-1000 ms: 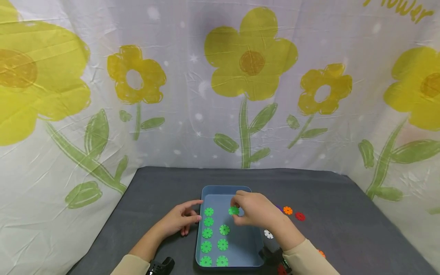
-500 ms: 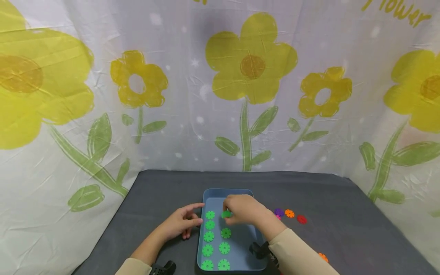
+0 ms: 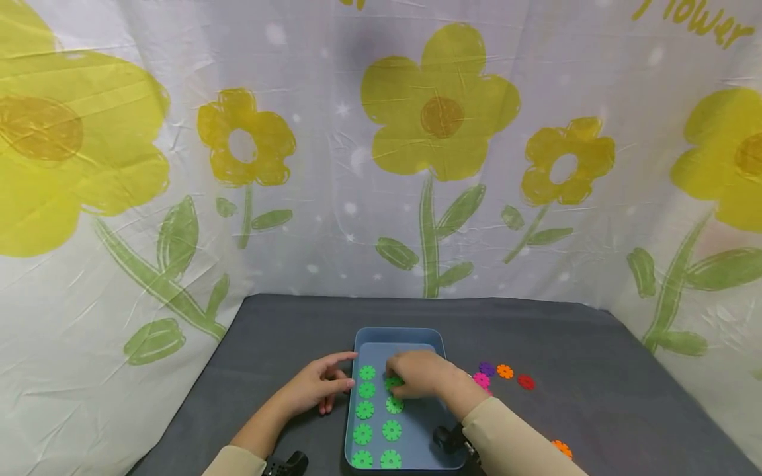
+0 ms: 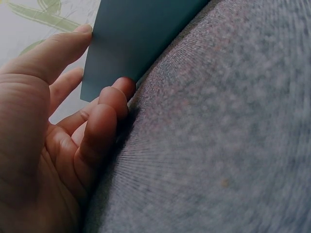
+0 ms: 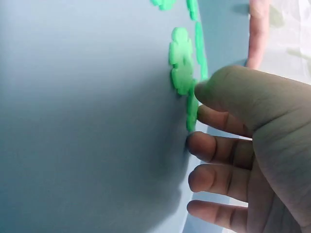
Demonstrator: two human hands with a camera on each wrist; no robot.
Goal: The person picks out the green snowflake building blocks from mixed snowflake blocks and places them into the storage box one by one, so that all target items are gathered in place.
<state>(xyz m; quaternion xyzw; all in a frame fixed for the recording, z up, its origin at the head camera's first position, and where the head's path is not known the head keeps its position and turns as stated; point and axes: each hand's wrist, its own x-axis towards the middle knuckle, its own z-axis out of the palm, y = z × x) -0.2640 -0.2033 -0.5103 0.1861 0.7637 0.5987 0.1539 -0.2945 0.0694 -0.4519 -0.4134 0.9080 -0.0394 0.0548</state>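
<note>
A blue tray lies on the dark table, with green notched plastic discs in two columns on its floor. My right hand reaches into the tray and pinches a green disc between thumb and index finger, low over the floor at the top of the second column. That disc sits close to the one below it. At the tray's left side my left hand touches the wall with index finger and thumb tips. The left wrist view shows the other fingers bent by the tray wall.
Right of the tray lie loose discs: purple, orange, red and pink. Another orange disc lies nearer the front. A flower-printed curtain hangs behind the table.
My right hand has moved left with the green disc, then down toward the second column's top end. The left hand stays at the tray's side. The head view has shifted slightly.
</note>
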